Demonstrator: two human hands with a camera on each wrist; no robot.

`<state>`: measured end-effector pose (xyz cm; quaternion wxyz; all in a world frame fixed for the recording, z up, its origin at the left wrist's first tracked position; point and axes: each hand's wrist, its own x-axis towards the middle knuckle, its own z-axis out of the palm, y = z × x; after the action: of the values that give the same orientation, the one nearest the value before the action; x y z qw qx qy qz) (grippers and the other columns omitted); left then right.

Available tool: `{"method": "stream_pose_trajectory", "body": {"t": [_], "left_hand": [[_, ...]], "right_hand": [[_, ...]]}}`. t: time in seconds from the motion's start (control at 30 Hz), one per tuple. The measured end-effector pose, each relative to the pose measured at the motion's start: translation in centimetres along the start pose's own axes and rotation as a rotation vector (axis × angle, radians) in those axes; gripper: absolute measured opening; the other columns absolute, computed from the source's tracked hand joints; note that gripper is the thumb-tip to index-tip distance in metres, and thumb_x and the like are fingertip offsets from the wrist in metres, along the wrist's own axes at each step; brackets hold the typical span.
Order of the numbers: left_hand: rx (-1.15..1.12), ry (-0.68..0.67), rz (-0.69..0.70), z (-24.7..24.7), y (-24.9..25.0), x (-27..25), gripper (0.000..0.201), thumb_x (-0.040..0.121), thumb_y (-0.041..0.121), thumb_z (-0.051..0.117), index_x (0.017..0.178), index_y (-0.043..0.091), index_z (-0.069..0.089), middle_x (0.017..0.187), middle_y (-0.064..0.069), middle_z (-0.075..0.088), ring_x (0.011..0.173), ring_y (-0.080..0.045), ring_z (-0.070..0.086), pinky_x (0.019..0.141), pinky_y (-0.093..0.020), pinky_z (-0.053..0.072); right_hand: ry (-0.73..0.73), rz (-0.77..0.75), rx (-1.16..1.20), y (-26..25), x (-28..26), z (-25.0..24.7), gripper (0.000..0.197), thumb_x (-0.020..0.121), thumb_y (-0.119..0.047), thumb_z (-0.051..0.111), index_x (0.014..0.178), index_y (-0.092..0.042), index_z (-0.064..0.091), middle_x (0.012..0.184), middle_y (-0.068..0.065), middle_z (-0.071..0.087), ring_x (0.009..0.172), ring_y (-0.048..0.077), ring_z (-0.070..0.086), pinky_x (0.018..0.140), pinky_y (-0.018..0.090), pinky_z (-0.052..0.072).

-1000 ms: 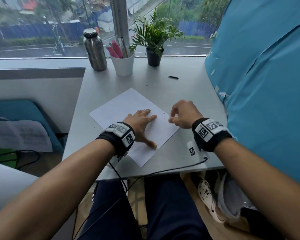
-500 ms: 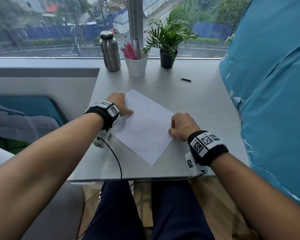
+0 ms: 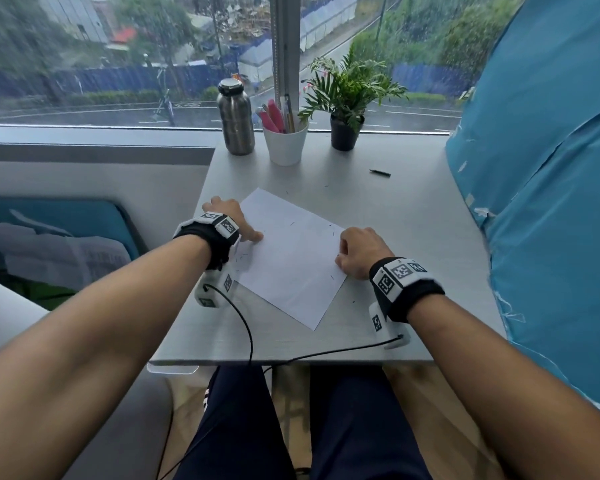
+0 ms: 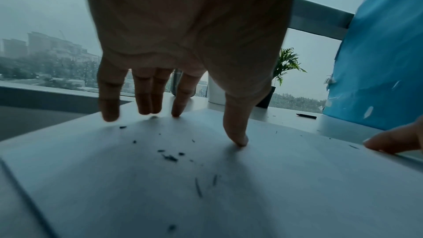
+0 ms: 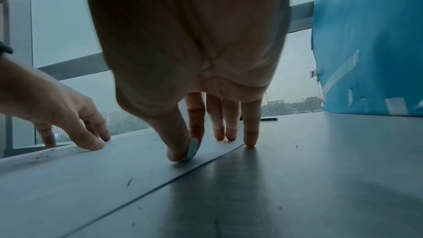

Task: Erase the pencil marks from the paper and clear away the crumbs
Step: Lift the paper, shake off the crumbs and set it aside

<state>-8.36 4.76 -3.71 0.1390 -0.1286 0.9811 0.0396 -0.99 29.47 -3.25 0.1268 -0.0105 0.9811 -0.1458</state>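
Grey desk (image 3: 413, 216) butts against a wide window (image 3: 118, 57); rain streaks the glass, wet road and blue fencing outside. Daylight flat and dull. Steel bottle (image 3: 236, 119), white cup of pens (image 3: 285, 143) and potted plant (image 3: 345, 98) line the sill end. Blue sheeting (image 3: 551, 168) hangs on my right. Wood floor (image 3: 430, 410) below.

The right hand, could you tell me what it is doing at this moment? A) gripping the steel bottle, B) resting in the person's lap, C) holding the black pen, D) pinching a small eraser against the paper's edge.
D: in the right wrist view the right hand pinches a small pale eraser between thumb and forefinger at the edge of the paper.
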Motion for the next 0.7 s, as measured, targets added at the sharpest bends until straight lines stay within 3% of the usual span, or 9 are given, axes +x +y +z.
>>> {"method": "stream_pose_trajectory", "body": {"t": [0.13, 0.43, 0.5, 0.57, 0.7], "left_hand": [[-0.052, -0.036, -0.07, 0.5, -0.7, -0.1, 0.1, 0.065, 0.07, 0.074, 0.139, 0.012, 0.039, 0.145, -0.018, 0.032, 0.131, -0.04, 0.039, 0.105, -0.045, 0.036], [-0.1, 0.027, -0.155, 0.7, -3.8, -0.2, 0.102, 0.073, 0.069, 0.069, 0.145, 0.006, 0.031, 0.14, -0.022, 0.038, 0.126, -0.041, 0.046, 0.102, -0.044, 0.04], [-0.042, 0.041, -0.116, 0.4, -4.1, -0.7, 0.09, 0.078, 0.068, 0.065, 0.135, 0.002, 0.043, 0.132, -0.022, 0.05, 0.119, -0.037, 0.052, 0.093, -0.041, 0.045], [0.043, 0.051, -0.041, 0.1, -4.2, -1.2, 0.068, 0.084, 0.065, 0.061, 0.116, 0.005, 0.057, 0.122, -0.018, 0.058, 0.108, -0.034, 0.058, 0.082, -0.037, 0.048], [0.14, 0.043, 0.009, -0.1, -4.5, -2.5, 0.057, 0.089, 0.056, 0.059, 0.118, 0.008, 0.061, 0.122, -0.016, 0.059, 0.106, -0.035, 0.06, 0.079, -0.035, 0.046]], "right_hand": [[0.018, -0.006, 0.007, -0.2, 0.0, 0.4, 0.008, 0.084, -0.021, 0.059, 0.081, -0.019, 0.052, 0.111, 0.01, 0.058, 0.106, 0.029, 0.053, 0.083, 0.032, 0.045], [0.011, -0.015, 0.004, 0.1, -0.2, 0.2, 0.007, 0.082, -0.022, 0.063, 0.082, -0.022, 0.056, 0.107, 0.01, 0.061, 0.105, 0.029, 0.056, 0.083, 0.031, 0.047], [0.014, -0.026, -0.001, -0.1, -0.3, 0.3, 0.007, 0.081, -0.021, 0.063, 0.082, -0.021, 0.057, 0.107, 0.009, 0.06, 0.102, 0.029, 0.057, 0.081, 0.031, 0.047], [0.025, -0.046, 0.001, -0.5, -0.3, 0.6, 0.005, 0.082, -0.021, 0.063, 0.083, -0.02, 0.058, 0.107, 0.008, 0.059, 0.101, 0.028, 0.058, 0.08, 0.031, 0.047], [0.042, -0.052, 0.0, -1.3, -0.7, 1.1, 0.007, 0.083, -0.021, 0.062, 0.089, -0.017, 0.061, 0.107, 0.008, 0.058, 0.099, 0.029, 0.058, 0.082, 0.032, 0.047]]}}
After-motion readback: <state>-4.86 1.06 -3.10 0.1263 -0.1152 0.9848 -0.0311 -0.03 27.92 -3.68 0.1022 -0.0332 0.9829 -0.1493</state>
